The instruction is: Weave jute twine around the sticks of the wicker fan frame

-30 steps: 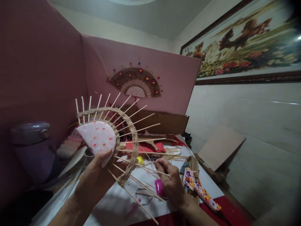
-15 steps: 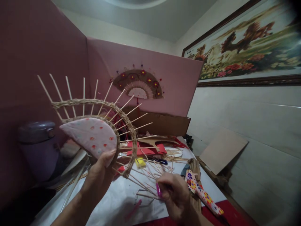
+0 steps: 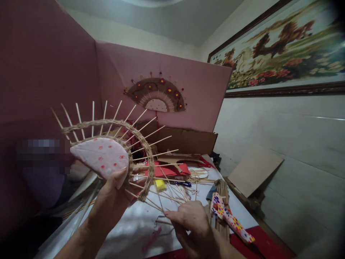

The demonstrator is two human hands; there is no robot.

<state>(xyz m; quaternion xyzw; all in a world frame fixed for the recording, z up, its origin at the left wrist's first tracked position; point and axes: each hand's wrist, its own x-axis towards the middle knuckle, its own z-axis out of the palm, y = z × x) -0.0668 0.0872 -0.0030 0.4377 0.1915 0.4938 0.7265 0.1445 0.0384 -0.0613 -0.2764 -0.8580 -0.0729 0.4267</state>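
Note:
A fan-shaped frame (image 3: 149,154) of thin sticks and woven twine surrounds a white half-round pad (image 3: 104,156) with red dots. My left hand (image 3: 114,190) grips the pad's lower right edge, thumb on its front. Below the frame's lower right end is my right hand (image 3: 188,219), closed with thumb and forefinger pinched on a strand of twine (image 3: 159,196) that runs up to the frame. The hand's other fingers are partly hidden.
Red paper (image 3: 178,169), a yellow piece (image 3: 160,185), loose sticks and a flower-patterned object (image 3: 233,219) lie on the white table (image 3: 121,230). A finished fan (image 3: 161,86) hangs on the pink panel behind. Cardboard (image 3: 256,169) leans at the right.
The frame has tilted and shifted slightly, its left sticks lower than before. My right hand has turned and moved a little left, and the pink item in its grip no longer shows.

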